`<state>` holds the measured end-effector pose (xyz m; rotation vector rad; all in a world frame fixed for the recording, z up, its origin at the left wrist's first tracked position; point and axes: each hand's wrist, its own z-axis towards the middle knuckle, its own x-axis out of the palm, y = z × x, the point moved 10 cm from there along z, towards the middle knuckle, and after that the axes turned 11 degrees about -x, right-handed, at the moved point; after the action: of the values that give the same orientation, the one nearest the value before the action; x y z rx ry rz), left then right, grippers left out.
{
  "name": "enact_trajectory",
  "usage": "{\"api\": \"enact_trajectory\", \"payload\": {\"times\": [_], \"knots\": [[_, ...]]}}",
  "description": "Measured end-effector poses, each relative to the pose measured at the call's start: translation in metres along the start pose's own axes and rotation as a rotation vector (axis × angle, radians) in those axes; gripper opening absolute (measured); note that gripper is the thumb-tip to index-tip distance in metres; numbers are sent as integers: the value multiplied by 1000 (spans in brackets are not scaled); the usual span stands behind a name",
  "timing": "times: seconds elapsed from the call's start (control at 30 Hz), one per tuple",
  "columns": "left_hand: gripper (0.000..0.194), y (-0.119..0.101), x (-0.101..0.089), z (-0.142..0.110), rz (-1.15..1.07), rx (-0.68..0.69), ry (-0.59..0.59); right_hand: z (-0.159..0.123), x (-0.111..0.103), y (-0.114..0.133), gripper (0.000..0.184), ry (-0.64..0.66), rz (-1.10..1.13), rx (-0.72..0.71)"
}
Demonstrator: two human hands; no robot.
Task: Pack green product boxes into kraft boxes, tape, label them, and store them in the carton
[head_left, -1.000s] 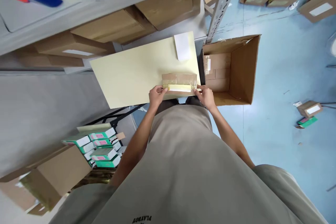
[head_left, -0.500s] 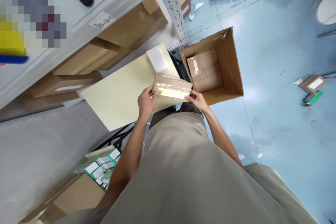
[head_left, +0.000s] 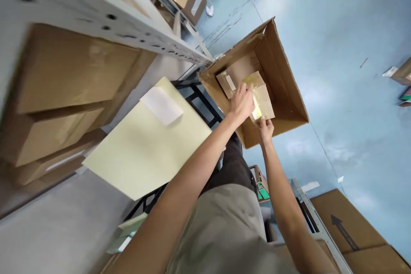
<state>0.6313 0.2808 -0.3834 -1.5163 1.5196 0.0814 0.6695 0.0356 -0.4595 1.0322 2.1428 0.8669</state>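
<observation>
A small taped cardboard box [head_left: 264, 99] is held between my two hands, over the opening of a large open carton [head_left: 287, 77]. My left hand [head_left: 243, 102] is closed on its left side, with the fingertips on the tape. At the lower end, my right hand [head_left: 266, 130] pinches the edge. Another small cardboard box [head_left: 226, 84] with a white label lies inside the carton, partly behind the held one. How far the held box is above the carton's bottom, I cannot tell.
Left of the carton is a pale yellow board [head_left: 138, 150] on a black frame, with a white sheet [head_left: 162, 106] on it. A metal shelf [head_left: 128, 30] with cardboard boxes runs along the left. A brown carton [head_left: 349, 222] stands at lower right on blue floor.
Both hands have carried the small box from above the yellow board to the right, over the large carton. The box has turned, and the view has shifted.
</observation>
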Motion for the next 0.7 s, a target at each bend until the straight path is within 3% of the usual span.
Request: {"api": "enact_trajectory", "payload": {"times": [0.07, 0.17, 0.33, 0.43, 0.53, 0.6, 0.7], "knots": [[50, 22, 38, 45, 33, -2, 85, 21, 6, -37, 53, -77, 8, 48], [58, 49, 88, 89, 114, -11, 193, 50, 26, -85, 52, -86, 35, 77], [78, 88, 138, 141, 166, -2, 197, 104, 60, -153, 50, -85, 94, 123], [78, 124, 156, 178, 125, -54, 210, 151, 82, -183, 44, -83, 43, 146], [73, 155, 164, 204, 93, -114, 251, 207, 121, -200, 42, 62, -128, 174], [62, 170, 164, 202, 118, -192, 286, 238, 154, -207, 48, 237, -256, 219], [42, 177, 160, 167, 143, -339, 335, 262, 183, -202, 46, 346, -336, 268]]}}
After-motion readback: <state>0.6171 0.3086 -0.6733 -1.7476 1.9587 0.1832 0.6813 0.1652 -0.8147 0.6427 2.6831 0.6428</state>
